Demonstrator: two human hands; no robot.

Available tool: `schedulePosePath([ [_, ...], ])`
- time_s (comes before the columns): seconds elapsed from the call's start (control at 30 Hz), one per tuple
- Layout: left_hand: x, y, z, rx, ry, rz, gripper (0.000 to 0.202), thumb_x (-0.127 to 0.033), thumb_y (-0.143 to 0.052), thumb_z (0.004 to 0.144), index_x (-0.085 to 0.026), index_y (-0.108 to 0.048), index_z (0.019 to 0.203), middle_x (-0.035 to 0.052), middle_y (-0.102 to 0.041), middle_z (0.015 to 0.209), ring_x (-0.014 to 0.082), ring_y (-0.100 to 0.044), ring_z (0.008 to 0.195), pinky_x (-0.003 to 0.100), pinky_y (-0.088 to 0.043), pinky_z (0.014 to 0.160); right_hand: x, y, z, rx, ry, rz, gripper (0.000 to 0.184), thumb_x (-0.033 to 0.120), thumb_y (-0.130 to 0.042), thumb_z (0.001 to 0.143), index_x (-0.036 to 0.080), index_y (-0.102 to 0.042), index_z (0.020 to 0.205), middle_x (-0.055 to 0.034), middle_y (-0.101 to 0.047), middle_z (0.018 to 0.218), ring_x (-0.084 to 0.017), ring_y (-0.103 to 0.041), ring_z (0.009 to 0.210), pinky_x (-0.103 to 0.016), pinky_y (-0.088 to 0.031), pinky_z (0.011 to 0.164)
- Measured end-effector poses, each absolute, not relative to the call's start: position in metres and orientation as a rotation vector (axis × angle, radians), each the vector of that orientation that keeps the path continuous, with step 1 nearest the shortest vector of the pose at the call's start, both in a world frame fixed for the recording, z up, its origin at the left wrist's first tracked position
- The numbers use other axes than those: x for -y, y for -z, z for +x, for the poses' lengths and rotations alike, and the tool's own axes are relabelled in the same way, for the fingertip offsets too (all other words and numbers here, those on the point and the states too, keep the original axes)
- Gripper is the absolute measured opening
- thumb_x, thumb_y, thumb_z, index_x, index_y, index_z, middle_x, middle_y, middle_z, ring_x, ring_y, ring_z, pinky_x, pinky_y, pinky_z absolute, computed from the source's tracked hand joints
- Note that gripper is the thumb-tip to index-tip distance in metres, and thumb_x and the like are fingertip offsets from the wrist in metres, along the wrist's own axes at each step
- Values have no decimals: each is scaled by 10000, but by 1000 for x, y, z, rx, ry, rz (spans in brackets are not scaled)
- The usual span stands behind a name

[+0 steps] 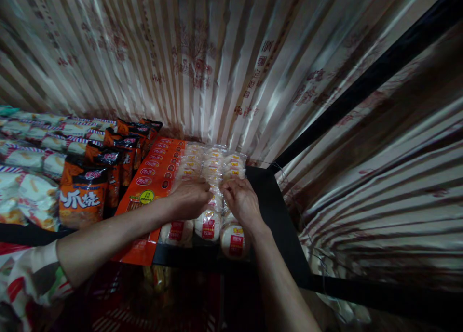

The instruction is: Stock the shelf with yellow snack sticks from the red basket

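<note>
Several clear packets of round white cakes with red labels (208, 226) lie in three rows on a black shelf (277, 216). My left hand (190, 195) is over the left and middle rows, its fingers curled and closed. My right hand (240, 200) is over the right row, fingers bent together in a pinch. The fingertips of both hands face each other, a small gap apart, among the packets. Whatever they grip is hidden. Under my left forearm lies a flat orange printed packaging sheet (155, 170), alongside the left row.
To the left stand orange-and-black snack bags (83, 197) and rows of white snack bags (38, 197). Behind hangs a pleated, printed curtain (202, 81). A black bar (347, 91) slants up on the right. Below the shelf is a dark red basket (119, 317).
</note>
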State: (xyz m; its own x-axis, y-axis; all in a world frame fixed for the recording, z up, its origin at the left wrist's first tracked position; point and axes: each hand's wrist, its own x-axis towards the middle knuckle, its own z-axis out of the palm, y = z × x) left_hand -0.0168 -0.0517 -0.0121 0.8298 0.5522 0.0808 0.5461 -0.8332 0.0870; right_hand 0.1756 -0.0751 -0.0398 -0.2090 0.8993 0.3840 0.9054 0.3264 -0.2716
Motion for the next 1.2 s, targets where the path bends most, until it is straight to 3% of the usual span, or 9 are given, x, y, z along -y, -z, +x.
schedulePosePath([
  [0.17, 50, 14, -14, -833, -139, 2985, 245, -308, -499, 888, -138, -639, 781, 108, -644, 868, 235, -560, 915, 357, -467, 813, 75, 40, 175, 2137, 30, -1617, 147, 209, -507, 879, 221, -615, 779, -53, -656, 886, -212, -567, 954, -345, -398, 923],
  [0.33, 54, 7, -11, -867, -69, 2962, 165, -182, -490, 857, -117, -638, 823, 108, -653, 874, 231, -579, 889, 350, -475, 787, 75, 40, 175, 2130, 32, -1603, 144, 197, -507, 872, 227, -615, 783, -45, -655, 879, -206, -564, 916, -334, -402, 896],
  [0.63, 58, 0, -10, -877, 57, 2973, 163, -141, -502, 837, -121, -663, 821, 107, -672, 859, 230, -599, 902, 357, -466, 826, 76, 39, 175, 2133, 51, -1602, 137, 208, -518, 870, 225, -625, 786, -51, -652, 877, -210, -560, 913, -332, -406, 898],
  [1.2, 58, 15, -8, -993, -254, 3047, 124, -108, -504, 806, -113, -627, 820, 101, -660, 810, 229, -600, 810, 373, -482, 752, 77, 39, 176, 2137, 22, -1550, 146, 221, -522, 870, 219, -651, 801, -41, -654, 830, -197, -560, 859, -337, -420, 857],
])
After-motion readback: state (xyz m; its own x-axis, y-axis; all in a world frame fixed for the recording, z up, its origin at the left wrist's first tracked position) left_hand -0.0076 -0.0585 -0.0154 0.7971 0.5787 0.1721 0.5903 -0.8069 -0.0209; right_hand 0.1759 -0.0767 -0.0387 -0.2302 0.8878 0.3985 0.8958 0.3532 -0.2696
